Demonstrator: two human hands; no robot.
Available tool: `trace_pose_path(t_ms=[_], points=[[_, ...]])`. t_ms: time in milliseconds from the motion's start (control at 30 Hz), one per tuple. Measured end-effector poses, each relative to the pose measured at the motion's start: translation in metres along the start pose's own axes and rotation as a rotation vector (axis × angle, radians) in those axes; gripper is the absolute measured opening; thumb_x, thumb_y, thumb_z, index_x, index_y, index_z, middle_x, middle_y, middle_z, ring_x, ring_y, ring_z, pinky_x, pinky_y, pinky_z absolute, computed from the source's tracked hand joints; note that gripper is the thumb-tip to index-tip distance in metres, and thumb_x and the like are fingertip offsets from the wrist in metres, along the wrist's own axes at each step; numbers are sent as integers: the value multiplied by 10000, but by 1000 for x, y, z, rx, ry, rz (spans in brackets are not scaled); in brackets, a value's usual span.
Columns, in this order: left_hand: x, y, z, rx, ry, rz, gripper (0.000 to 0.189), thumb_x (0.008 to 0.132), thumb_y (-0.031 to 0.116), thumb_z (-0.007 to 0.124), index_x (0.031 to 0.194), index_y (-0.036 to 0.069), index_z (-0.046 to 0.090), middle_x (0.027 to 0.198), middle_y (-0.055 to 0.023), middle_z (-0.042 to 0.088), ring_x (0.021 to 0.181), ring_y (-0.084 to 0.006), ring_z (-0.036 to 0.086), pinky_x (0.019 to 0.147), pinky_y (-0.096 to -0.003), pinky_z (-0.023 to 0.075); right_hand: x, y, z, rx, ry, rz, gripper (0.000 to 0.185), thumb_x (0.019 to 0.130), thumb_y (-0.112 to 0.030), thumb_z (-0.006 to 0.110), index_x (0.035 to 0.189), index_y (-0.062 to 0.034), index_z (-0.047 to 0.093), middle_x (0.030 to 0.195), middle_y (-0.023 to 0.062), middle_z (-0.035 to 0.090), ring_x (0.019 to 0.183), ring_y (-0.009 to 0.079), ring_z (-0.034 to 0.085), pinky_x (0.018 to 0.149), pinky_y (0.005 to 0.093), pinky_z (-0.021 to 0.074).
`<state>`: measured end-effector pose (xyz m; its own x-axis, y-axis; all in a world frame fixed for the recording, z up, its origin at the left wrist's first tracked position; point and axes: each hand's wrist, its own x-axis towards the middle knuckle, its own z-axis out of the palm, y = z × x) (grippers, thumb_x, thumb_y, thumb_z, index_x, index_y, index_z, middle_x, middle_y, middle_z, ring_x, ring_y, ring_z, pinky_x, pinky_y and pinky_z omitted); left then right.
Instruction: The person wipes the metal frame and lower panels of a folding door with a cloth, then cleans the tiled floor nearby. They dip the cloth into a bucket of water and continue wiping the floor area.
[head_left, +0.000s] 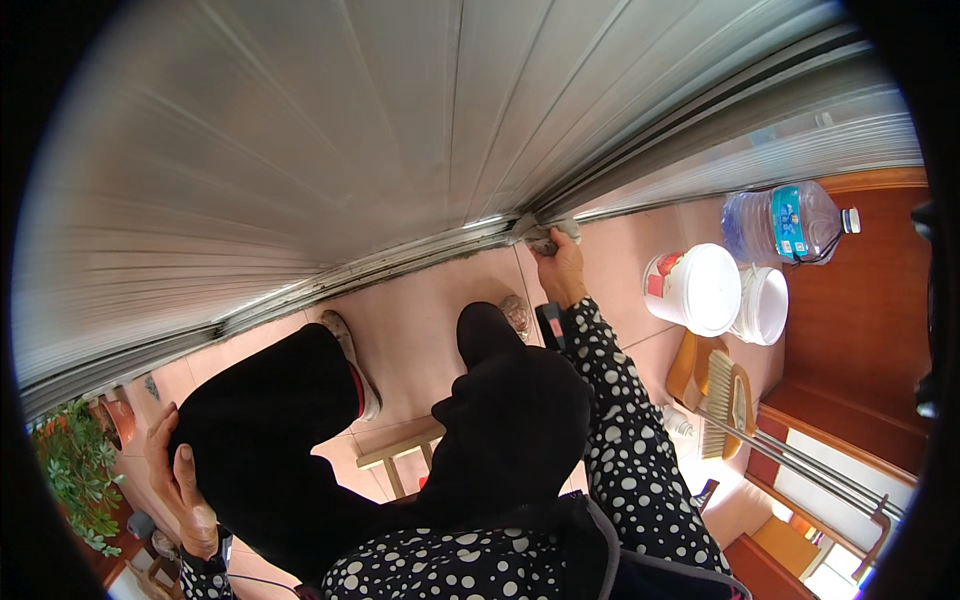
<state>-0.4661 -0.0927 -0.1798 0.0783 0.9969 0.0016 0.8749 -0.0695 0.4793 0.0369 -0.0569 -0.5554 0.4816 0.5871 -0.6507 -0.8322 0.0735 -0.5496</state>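
My right hand (561, 268) grips a crumpled grey cloth (534, 231), pressed against the bottom corner where the sliding door's metal track (390, 262) meets an upright frame. Grey ribbed door panels (337, 135) fill the upper part of the view. On the left, my left hand (178, 480) rests beside my bent knee, fingers extended and apart, with nothing seen in it. Both my legs, in black trousers, are bent low over the pink floor tiles (412, 322). Part of a wooden stool (401, 454) shows between them.
At right stand a lidded white bucket (712, 289), an open white bucket (766, 306) and a large clear water bottle (814, 223). A broom (724, 405) and an orange dustpan (684, 367) lie below them. A potted plant (79, 465) is at far left, with wooden furniture (855, 307) at far right.
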Motion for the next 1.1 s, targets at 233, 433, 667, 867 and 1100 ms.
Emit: trace_pose_path(t_ms=[233,433,667,867,1100], points=[[4,20,8,28,4,171,319,937,168,544,1175,-35,606,1270,-177,594,1206,-308,532,1065,-377,364,-93,-88,59,-96,-258,-283,269,913,-31,563,1179,-73,556,1122,66,647,1008,229,638,870,436,549],[3,26,13,125,45,255,294,925,181,595,1144,-11,632,1234,-160,627,1185,-317,545,1036,-385,388,-194,-182,133,-202,-430,-624,312,889,-18,630,1192,-56,562,1096,61,647,985,189,629,869,340,530],[3,20,12,98,84,255,292,917,183,610,1142,0,643,1226,-157,636,1161,-311,558,1021,-380,402,-248,-222,194,-447,-278,-1391,248,863,-13,699,1092,-31,604,1022,62,648,885,164,608,756,285,491],[1,15,4,105,38,183,317,917,186,597,1171,0,637,1254,-168,616,1177,-303,550,1031,-382,396,-197,-180,164,-1058,79,-1981,375,758,105,678,1108,-7,606,1006,114,534,964,281,529,880,382,459],[-4,9,1,67,27,129,329,918,200,572,1174,3,637,1266,-164,608,1210,-298,539,1050,-380,392,-133,-113,87,-1576,-129,-1744,461,699,133,624,1087,-109,683,1008,126,534,937,305,574,831,380,506]])
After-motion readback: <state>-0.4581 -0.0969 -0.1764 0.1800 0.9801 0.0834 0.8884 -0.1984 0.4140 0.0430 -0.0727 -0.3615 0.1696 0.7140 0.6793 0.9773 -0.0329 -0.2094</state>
